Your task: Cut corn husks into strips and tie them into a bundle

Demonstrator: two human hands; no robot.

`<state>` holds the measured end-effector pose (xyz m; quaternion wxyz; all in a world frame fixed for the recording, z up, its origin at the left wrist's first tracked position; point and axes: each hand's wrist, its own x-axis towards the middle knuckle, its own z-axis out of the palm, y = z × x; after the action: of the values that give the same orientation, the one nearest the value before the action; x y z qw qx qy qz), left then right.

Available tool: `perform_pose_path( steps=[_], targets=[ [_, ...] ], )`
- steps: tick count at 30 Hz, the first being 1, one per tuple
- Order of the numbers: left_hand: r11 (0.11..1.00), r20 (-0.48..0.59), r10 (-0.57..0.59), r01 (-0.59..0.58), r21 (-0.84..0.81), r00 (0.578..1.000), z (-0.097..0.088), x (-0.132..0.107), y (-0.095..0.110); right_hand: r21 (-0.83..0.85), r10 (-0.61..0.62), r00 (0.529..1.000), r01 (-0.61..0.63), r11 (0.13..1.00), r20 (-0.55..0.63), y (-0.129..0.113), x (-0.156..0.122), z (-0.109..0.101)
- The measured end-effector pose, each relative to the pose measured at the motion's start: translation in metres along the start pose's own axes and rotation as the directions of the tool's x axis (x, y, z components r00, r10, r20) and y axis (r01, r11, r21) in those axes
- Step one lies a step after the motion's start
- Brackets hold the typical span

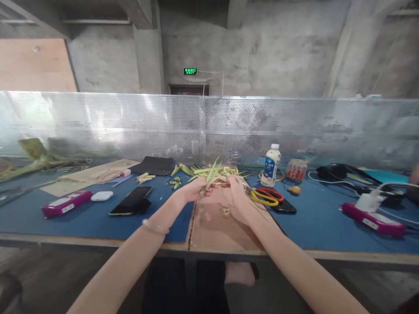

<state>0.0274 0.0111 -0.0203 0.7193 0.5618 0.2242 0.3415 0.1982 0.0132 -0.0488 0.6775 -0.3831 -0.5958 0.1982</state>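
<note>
My left hand [195, 190] is closed round a small bunch of pale green leaf strips [213, 173], whose pointed ends stick up above the fingers. Just to its right, my right hand [236, 188] has its fingers bent in and closed at the right side of the same strips; its fingertips are partly hidden. Both hands are over a light wooden board [225, 237]. A small curled scrap [225, 211] rests on the board below them. Behind the hands lies a pile of more cut strips [234, 169]. Red-and-yellow-handled scissors [266, 198] lie beside my right wrist.
Left on the blue table stand a phone [132, 199], a white case [101, 196] and a purple power strip [67, 203]. To the right are a milk bottle [271, 166], a jar [296, 170], a dark phone [284, 206] and another power strip [373, 219]. A perforated metal screen [137, 126] closes off the back.
</note>
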Motion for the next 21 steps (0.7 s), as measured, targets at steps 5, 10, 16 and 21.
perform_pose_path(
  steps=[5,10,16,21],
  targets=[
    [1.000,0.015,-0.004,0.005,-0.022,1.000,0.000,0.000,0.000,0.027,0.009,1.000,-0.008,1.000,-0.024,-0.007,-0.002,0.002],
    [0.996,0.024,0.054,-0.052,-0.070,0.998,0.005,-0.003,0.003,-0.017,0.008,0.998,-0.009,1.000,-0.058,-0.014,-0.004,0.002],
    [0.999,0.034,0.025,-0.024,-0.045,0.999,0.005,-0.002,0.003,-0.079,-0.028,0.999,0.031,0.996,0.038,-0.015,-0.009,0.005],
    [1.000,0.022,0.016,-0.016,-0.023,1.000,0.003,0.000,0.001,-0.146,-0.065,0.995,0.076,0.986,0.078,-0.016,-0.012,0.006]
  ],
)
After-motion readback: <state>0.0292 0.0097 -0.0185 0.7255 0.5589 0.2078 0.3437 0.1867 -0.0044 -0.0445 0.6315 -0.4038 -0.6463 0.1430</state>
